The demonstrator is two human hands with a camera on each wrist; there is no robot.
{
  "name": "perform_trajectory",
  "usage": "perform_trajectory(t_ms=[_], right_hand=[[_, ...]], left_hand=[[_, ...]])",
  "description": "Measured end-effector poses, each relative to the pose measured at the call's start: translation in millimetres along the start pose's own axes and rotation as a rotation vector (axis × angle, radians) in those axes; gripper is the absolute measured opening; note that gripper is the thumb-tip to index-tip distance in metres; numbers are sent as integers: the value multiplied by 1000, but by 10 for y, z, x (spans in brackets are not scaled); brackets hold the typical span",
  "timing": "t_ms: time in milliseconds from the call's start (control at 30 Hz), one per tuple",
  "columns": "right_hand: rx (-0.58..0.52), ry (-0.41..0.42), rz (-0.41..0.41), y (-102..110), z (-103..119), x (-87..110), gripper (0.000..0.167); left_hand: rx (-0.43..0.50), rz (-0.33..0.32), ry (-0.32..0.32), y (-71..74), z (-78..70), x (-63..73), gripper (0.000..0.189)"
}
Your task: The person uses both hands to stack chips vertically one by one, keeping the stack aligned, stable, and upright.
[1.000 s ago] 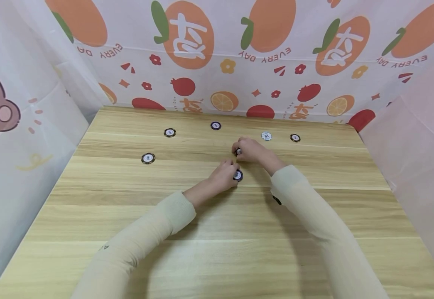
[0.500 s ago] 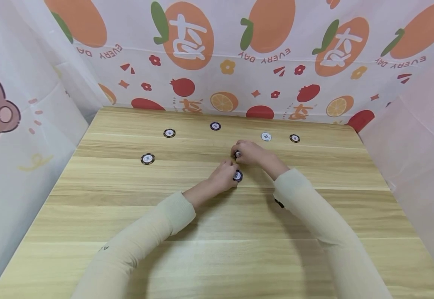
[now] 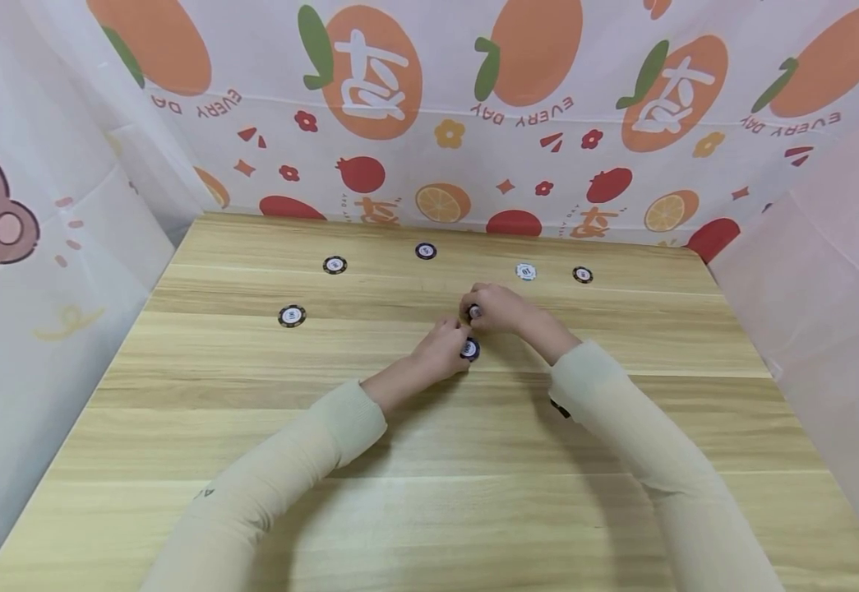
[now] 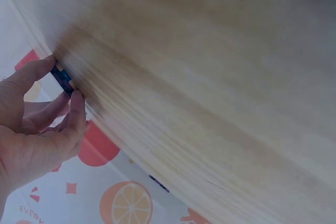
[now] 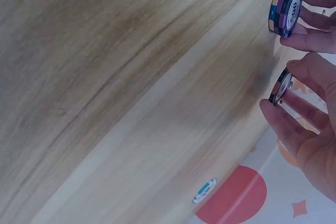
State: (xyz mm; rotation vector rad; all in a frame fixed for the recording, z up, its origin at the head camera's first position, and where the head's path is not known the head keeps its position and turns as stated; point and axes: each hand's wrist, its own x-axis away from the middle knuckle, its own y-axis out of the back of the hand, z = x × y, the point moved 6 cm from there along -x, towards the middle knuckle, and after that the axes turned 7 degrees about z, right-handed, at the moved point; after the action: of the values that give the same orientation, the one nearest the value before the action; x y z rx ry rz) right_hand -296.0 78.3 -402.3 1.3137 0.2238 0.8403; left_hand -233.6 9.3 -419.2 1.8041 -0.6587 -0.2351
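My left hand grips a short stack of poker chips by its edges, thumb on one side and fingers on the other. The top chip is dark purple with a white centre, and the right wrist view shows colored edge blocks on the stack. Just beyond it, my right hand pinches a single black poker chip with a white centre between thumb and fingertips. This chip is tilted and stands apart from the stack. In the head view, the fingers partly cover both the stack and the single chip.
Single chips lie spread over the far part of the wooden table: black ones at left, a purple one in the middle, a white one and another black chip at right. A fruit-print curtain hangs behind.
My right hand, with its black chip, has drawn slightly nearer to me, closer to the stack. The left hand keeps the stack in nearly the same place.
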Motion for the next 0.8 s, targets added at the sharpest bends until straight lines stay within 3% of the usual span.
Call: perform_trajectory(t_ms=[333, 800], right_hand=[[14, 27, -7, -63, -1, 115, 22], [-14, 74, -72, -64, 52, 269, 23]], left_hand=[[23, -14, -5, 2, 2, 9, 38], [57, 16, 26, 1, 14, 10, 40]])
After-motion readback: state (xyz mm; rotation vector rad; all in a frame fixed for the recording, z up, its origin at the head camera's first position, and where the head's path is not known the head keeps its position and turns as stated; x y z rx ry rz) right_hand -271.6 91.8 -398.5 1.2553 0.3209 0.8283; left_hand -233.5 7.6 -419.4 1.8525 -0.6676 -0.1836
